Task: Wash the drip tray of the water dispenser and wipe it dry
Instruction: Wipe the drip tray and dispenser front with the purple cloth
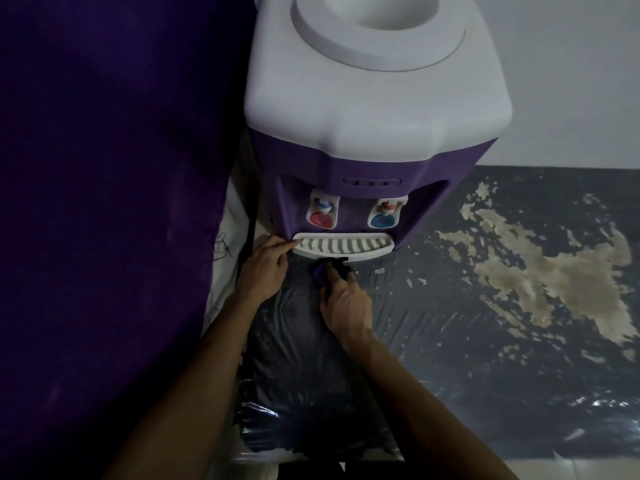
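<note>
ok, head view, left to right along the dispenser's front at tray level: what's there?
Purple curtain → left hand at the drip tray's left end → drip tray → peeling dark floor covering. Right hand with dark cloth overlaps below the tray, so unplaced.

- The scene is dim overall, with a cool, bluish-grey cast and soft, grainy detail.
- The brightest area is the white plastic top of the purple water dispenser (374,84) at upper centre, evenly lit without hard highlights.
- The large purple surface (104,202) filling the left of the frame sinks into near-black shadow.
- Small white glints show on the wrinkled dark plastic sheet (485,403) at lower right.
- Straight edges bow near the frame borders from the wide lens.
</note>
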`<state>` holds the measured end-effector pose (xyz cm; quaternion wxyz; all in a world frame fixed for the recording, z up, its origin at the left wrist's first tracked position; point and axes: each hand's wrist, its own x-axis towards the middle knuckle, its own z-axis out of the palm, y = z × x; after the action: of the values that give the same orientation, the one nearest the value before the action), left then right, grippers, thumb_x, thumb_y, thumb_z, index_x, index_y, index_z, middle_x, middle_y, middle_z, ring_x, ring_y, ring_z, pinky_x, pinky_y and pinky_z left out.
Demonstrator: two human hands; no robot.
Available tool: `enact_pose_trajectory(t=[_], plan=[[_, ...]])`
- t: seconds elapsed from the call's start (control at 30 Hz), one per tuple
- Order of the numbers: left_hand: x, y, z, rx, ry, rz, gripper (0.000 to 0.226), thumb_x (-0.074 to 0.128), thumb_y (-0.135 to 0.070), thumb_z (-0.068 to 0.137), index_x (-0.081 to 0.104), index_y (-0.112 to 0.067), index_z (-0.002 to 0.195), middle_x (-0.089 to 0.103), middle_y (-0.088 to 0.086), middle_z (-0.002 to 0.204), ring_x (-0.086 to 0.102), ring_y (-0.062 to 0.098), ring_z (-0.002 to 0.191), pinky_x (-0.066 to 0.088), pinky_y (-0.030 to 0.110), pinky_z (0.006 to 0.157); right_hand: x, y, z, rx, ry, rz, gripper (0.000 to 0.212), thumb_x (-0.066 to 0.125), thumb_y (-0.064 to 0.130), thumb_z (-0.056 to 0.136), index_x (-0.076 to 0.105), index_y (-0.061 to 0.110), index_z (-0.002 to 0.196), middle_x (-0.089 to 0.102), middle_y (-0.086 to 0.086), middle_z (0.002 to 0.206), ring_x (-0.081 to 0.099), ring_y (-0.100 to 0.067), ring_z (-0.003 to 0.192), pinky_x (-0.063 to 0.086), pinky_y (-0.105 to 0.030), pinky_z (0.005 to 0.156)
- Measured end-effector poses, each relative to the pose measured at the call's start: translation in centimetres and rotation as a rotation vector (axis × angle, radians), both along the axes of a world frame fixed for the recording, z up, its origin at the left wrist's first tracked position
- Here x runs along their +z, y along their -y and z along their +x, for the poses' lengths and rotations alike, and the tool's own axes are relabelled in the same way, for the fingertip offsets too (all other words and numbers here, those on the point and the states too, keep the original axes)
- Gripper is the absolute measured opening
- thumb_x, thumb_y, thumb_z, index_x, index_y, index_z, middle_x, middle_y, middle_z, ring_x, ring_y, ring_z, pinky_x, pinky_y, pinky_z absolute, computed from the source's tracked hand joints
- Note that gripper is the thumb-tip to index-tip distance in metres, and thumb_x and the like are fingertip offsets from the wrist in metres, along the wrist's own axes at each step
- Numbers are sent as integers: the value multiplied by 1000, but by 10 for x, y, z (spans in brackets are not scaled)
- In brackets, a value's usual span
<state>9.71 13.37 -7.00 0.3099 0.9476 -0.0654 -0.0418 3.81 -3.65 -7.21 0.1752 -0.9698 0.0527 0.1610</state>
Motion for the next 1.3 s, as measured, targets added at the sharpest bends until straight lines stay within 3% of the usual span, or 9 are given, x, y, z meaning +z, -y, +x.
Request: enact_pose_trajectory(t=[0.23, 0.43, 0.6, 0.8, 0.97, 1.1, 1.3], plan=[[11, -1, 13, -33, -77, 58, 46, 43, 0, 92, 63, -18, 129, 63, 0, 124, 56, 21, 118, 45, 37, 101, 2, -54, 16, 122, -26, -16, 57, 38, 30, 104, 17, 28, 157, 44, -18, 143, 66, -36, 104, 52, -43, 84], [10, -4, 19, -8, -91, 77, 50, 41, 3, 90, 66, -22, 126, 67, -1, 115, 58, 22, 114, 44, 39, 101, -3, -38, 24, 283, 35, -147, 54, 34, 34, 105, 16, 38, 156, 54, -15, 129, 66, -32, 96, 49, -39, 74], [5, -6, 15, 21, -97, 30, 52, 39, 5, 90, 66, -23, 125, 65, 4, 113, 59, 24, 110, 45, 40, 100, -8, -5, 8, 145, 26, -119, 59, 42, 34, 100, 20, 42, 154, 51, -12, 137, 68, -34, 97, 53, -41, 78], [0, -13, -5, 251, -95, -196, 46, 34, 5, 95, 68, -15, 118, 64, 7, 114, 59, 15, 100, 44, 20, 88, -14, 29, -8, -66, 55, -22, 61, 49, 36, 94, 28, 39, 152, 57, -11, 130, 68, -37, 96, 53, -43, 75], [2, -15, -12, 380, -107, -267, 38, 37, 2, 96, 67, -10, 116, 67, 7, 114, 61, 13, 101, 39, -1, 78, -12, 6, -11, -26, 82, 24, 58, 44, 38, 97, 28, 31, 153, 54, -12, 133, 68, -37, 96, 54, -43, 75], [3, -16, -18, 474, -145, -291, 38, 37, -2, 98, 60, -10, 127, 60, 6, 132, 55, 16, 119, 37, 15, 95, -9, -33, -2, 117, 38, -26, 59, 39, 39, 101, 20, 29, 156, 49, -15, 139, 67, -36, 99, 53, -43, 78], [-4, -18, -38, 376, -145, -205, 41, 38, -6, 99, 52, -13, 138, 49, 6, 140, 54, 12, 112, 38, 18, 96, -9, -50, 12, 290, 20, -139, 60, 37, 30, 105, 9, 37, 157, 46, -16, 141, 67, -34, 98, 50, -41, 79]])
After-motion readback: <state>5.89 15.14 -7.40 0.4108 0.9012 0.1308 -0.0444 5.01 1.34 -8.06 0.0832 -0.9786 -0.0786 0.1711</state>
